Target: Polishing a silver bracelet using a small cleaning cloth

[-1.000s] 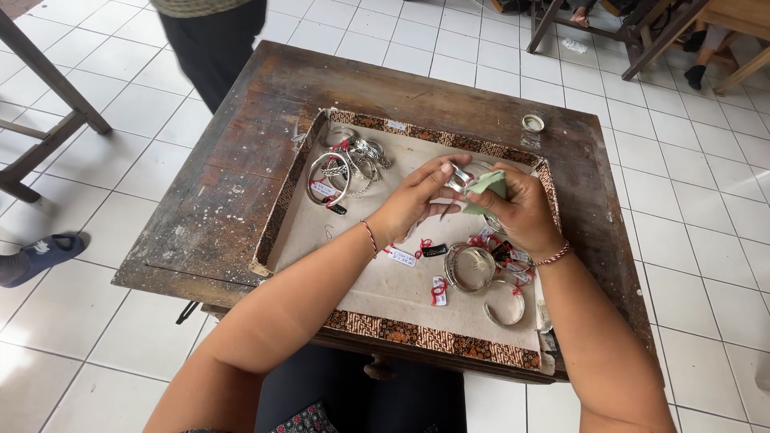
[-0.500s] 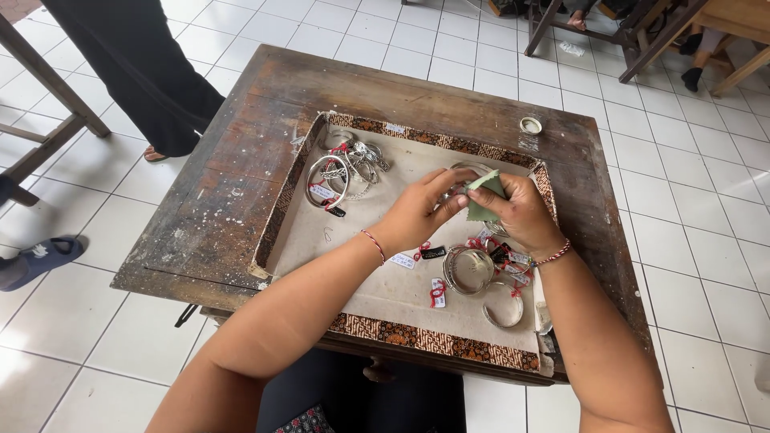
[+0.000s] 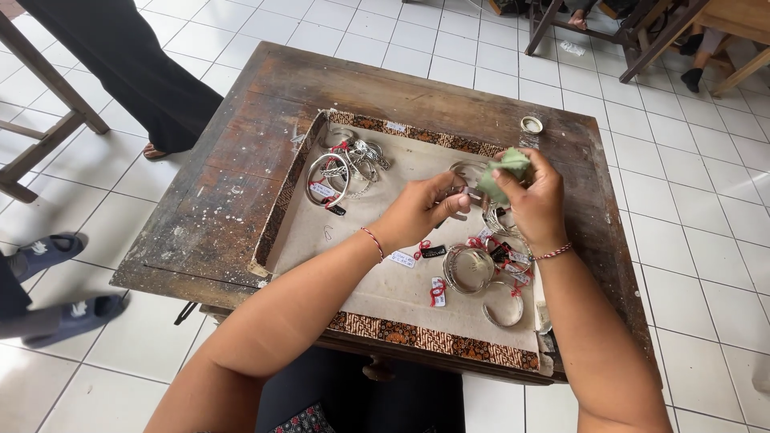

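Two hands: both over the tray's (image 3: 277, 232) far right part
Left hand (image 3: 417, 212): fingers pinched on a silver bangle (image 3: 473, 192)
Right hand (image 3: 533, 200): closed around a green cloth (image 3: 507, 170), pressed to the bangle
Near right corner: loose tagged bangles (image 3: 481, 269)
Far left corner: another bangle pile (image 3: 341, 168)

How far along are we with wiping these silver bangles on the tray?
One cluster of bangles sits apart at the tray's far left corner, possibly finished. In hand: the left hand holds a bangle while the right hand rubs it with a green cloth. Several tagged bangles near the right wrist lie untouched.
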